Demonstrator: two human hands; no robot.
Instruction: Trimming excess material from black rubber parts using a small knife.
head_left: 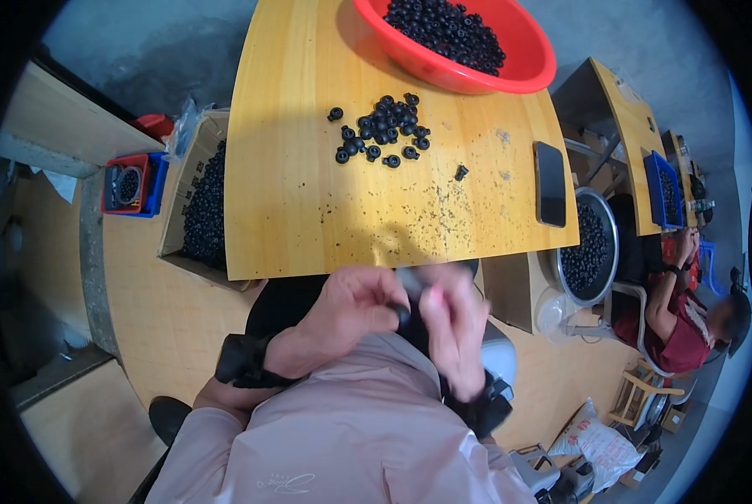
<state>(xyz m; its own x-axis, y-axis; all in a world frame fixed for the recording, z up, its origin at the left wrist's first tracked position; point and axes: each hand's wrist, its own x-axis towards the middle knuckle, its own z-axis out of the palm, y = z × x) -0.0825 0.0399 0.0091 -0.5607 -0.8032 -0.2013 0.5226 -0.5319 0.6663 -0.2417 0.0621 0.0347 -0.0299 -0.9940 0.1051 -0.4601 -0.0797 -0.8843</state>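
My left hand (342,315) and my right hand (455,332) meet close to my chest, below the near edge of the wooden table (309,210). Both pinch a small black round part (403,315) between their fingertips. The right hand is blurred, and a grey tool-like shape (409,281) shows above it, unclear. A loose pile of several small black parts (384,130) lies on the table's middle. One stray black part (461,172) sits to its right.
A red basin (527,67) full of black parts stands at the table's far edge. A dark phone (550,183) lies at the right edge. A cardboard box (193,197) of black parts is left, a metal bowl (592,244) of them right. Another person (686,319) sits at right.
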